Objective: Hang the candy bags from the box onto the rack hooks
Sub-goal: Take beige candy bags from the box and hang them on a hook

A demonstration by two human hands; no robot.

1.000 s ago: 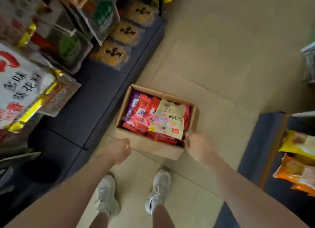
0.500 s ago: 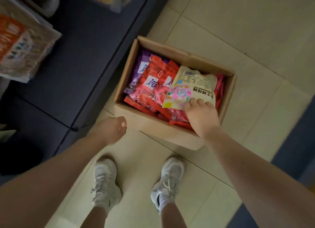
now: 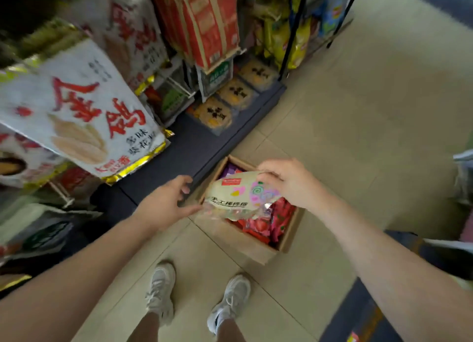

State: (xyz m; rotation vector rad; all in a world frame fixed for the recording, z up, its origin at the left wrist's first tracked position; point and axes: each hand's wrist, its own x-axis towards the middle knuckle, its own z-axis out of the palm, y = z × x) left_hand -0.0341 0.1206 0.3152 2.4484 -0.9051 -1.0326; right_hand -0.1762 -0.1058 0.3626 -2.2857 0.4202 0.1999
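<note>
The right hand [image 3: 289, 181] grips the cream candy bag [image 3: 238, 197] by one end above the box [image 3: 288, 235]; the left hand [image 3: 166, 204], fingers spread and holding nothing, touches its near corner. Risk: a single-end grip (slippery film) may slip, dropping the bag before its hang hole, not visible here, meets a rack hook.

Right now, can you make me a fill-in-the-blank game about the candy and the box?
1. The right hand grips the cream candy bag by its ____ end.
2. The cardboard box sits on the ____.
3. Most bags left in the box are ____.
4. The left hand is open, touching the bag's near corner with its ____.

Missing words: far; floor; red; thumb
</note>
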